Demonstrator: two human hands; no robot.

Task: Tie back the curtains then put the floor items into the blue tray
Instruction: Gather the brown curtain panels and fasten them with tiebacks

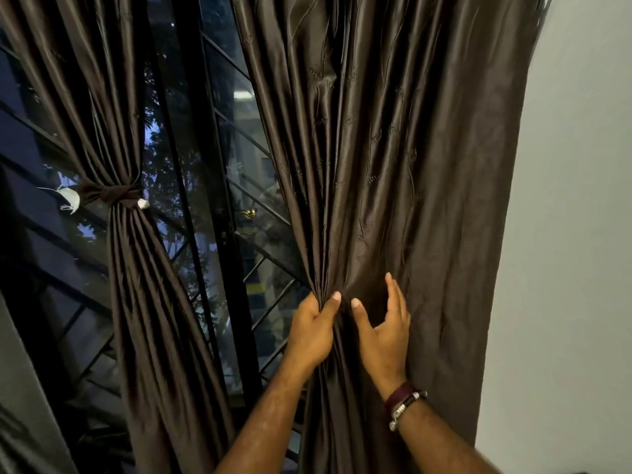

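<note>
- We have the right curtain (403,159) half gathered: our left hand (313,331) grips a bunch of pleats at its window-side edge, thumb and fingers curled round the cloth.
- Our right hand (383,331) lies just beside it on the fabric, fingers straight and spread, thumb out, holding nothing yet.
- To do this step well, we judge the right hand should sweep the loose cloth from the wall (574,200) side toward the left hand, fold on fold, so the whole width is bunched in one grip at one height.
- The gather should sit level with the tie (114,195) on the left curtain (102,97), which is already cinched, so the pair match.
- We see no tie-back for the right curtain; one must be found before the left hand can let go.
- The satin looks slippery, so the grip wants to be firm.
- The right curtain hangs with its long axis running top to bottom, leaning slightly in this view; its pleats fan out upward from the left hand's grip.
- It lies between the window grille (246,172) and the wall, its far edge still hanging broad and flat.
- The floor items and blue tray are out of view.
</note>
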